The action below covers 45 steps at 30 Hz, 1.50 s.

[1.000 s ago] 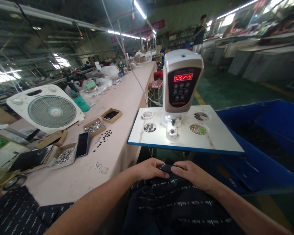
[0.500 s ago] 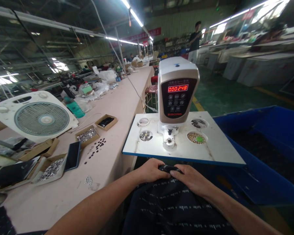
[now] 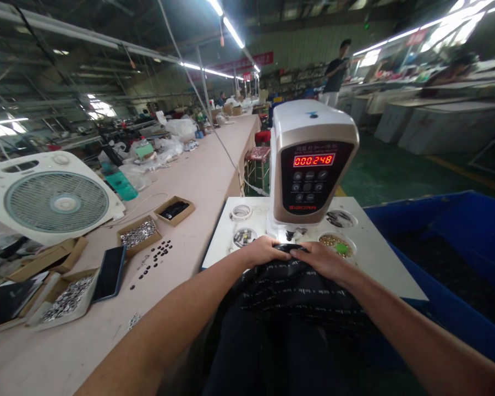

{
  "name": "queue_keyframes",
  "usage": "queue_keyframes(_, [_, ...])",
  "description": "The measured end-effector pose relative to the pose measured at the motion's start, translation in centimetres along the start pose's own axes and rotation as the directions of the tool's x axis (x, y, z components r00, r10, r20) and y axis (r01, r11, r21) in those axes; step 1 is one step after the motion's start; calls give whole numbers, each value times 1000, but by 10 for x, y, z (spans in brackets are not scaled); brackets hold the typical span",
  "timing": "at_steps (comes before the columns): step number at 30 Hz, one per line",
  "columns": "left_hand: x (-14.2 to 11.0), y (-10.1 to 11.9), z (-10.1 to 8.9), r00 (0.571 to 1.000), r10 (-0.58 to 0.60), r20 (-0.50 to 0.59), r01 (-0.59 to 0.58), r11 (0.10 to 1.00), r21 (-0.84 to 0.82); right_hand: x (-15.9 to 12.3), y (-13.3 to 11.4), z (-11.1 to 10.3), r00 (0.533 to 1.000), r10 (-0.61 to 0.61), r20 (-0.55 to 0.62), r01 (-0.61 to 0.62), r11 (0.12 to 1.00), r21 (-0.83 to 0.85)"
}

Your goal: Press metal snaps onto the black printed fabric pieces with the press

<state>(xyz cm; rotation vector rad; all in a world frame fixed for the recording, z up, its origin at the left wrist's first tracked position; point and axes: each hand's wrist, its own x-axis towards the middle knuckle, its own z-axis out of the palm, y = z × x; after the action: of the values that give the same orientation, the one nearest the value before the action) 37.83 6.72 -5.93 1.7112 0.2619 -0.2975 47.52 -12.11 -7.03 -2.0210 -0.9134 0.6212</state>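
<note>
Both hands grip the edge of a black cloth [image 3: 291, 283] with small white print, which hangs toward my lap. My left hand [image 3: 262, 251] pinches it from the left, and my right hand [image 3: 319, 257] from the right, thumbs close together. The pinched edge lies at the working point of a white and bronze snap-fastening machine [image 3: 313, 165], whose red display reads 000248. Its lower die is hidden behind my hands and the cloth. Around it, the white machine table [image 3: 379, 258] has round wells; one well [image 3: 334, 246] holds brass-coloured fasteners and a green piece.
On the long bench [image 3: 202, 176] at left are a box fan [image 3: 66, 203], a phone [image 3: 109, 273], a box of metal fasteners [image 3: 138, 234], a teal bottle [image 3: 121, 182] and scattered black caps [image 3: 161, 250]. A blue bin [image 3: 457, 220] stands at right. A person [image 3: 336, 71] stands farther back.
My hands have carried the cloth edge forward and up, from in front of the machine table to under the machine head. My view has moved closer to the machine.
</note>
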Motion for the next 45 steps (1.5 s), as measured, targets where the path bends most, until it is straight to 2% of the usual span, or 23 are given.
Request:
queue_keyframes(4, [16, -1, -5, 1000, 3, -28, -3, 1000, -2, 16, 3, -6, 1000, -23, -15, 22, 999, -44])
queue_keyframes(10, [26, -3, -4, 999, -2, -37, 1, 1000, -12, 25, 7, -10, 999, -10, -36, 6, 993, -114])
queue_keyframes(17, [32, 1, -7, 997, -22, -68, 23, 1000, 3, 30, 5, -11, 997, 20, -78, -31, 990, -136])
queue_keyframes(33, [37, -2, -10, 990, -37, -133, 41, 999, 29, 34, 9, -7, 993, -5, -114, -16, 984, -179])
queue_keyframes(37, [36, -6, -10, 988, -46, -144, 47, 999, 1, 30, 10, -4, 990, -23, -138, -8, 975, -223])
queue_keyframes(45, [38, -13, -11, 989, -44, -143, 39, 998, -40, 27, 23, 15, 958, -57, -280, -59, 919, -390])
